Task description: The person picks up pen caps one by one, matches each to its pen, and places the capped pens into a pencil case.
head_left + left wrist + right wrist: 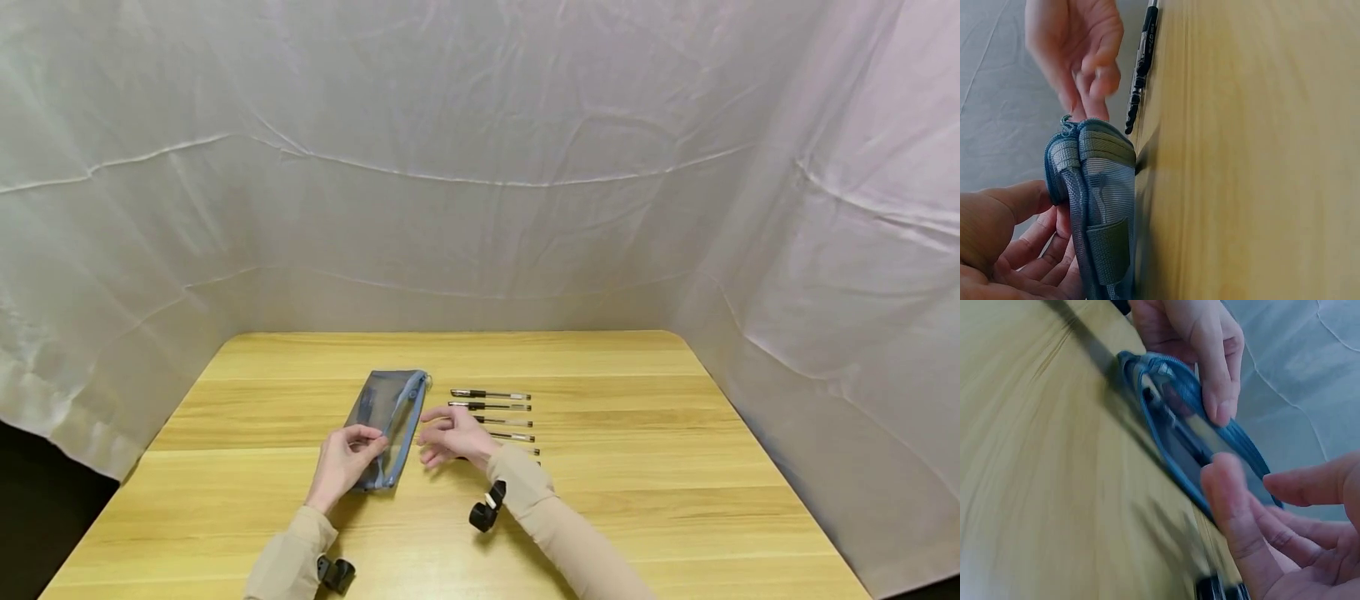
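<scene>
A blue-edged, see-through mesh pencil pouch (385,398) lies on the table with its zip side unzipped and gaping to the right. My left hand (339,463) pinches the upper edge of that opening between thumb and fingers. Inside the pouch, the right wrist view shows a dark pen (1179,428). Just right of the opening is my right hand (459,437), its fingers loosely spread with nothing between them. Several black-gripped gel pens (491,407) lie in a row beside and partly beneath the right hand, which hides the left ends of the nearer ones.
The wooden table (675,433) extends to both sides of the pouch and pens. Pale grey curtains (480,225) hang around its back and sides. A small black camera sits on each wrist, the right one (487,508) close over the tabletop.
</scene>
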The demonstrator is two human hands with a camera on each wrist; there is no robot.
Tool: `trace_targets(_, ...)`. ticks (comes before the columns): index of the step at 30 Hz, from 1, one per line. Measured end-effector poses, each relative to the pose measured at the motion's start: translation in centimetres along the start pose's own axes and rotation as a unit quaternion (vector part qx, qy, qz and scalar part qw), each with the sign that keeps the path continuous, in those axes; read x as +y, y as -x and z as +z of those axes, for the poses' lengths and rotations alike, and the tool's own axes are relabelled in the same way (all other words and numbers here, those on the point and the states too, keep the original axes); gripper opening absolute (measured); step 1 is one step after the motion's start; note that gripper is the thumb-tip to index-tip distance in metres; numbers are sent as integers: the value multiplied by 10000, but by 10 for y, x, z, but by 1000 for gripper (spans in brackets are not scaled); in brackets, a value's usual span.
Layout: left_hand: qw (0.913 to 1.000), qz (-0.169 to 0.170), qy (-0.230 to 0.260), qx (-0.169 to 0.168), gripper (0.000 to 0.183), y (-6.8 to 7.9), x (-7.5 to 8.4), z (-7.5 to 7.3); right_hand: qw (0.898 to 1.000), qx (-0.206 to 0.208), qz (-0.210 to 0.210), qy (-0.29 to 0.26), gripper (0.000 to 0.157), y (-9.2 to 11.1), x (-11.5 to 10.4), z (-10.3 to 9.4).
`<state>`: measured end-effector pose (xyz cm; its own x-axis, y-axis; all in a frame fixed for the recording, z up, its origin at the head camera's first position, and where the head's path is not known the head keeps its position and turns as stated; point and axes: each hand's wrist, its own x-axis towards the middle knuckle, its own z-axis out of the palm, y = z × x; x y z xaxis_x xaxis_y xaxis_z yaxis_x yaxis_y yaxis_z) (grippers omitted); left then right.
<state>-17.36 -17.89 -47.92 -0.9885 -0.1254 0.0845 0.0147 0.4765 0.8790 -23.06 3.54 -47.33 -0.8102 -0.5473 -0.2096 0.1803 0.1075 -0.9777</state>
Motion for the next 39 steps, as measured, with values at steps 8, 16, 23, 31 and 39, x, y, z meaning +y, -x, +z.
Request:
trace_targets(8,10000,57,-45,-2,12,2,0,1,9699,199,-753,2307,27,38,8,-43)
trace_targets(16,10000,34,-43,-46,13,1,0,2,9152,362,-1112,3857,16,70,19,-87)
trace_targets(23,10000,16,-29,-66,13,0,0,3,8957,468,-1352,4210,15,74,20,-99)
trace_targets(31,10000,40,21,-69,12,0,-1,4,8818,636,-1175,4523,9,73,23,-98)
trace_targets(39,10000,39,-6,-55,13,0,-1,3,8628,657,-1291,4843,7,73,22,-97)
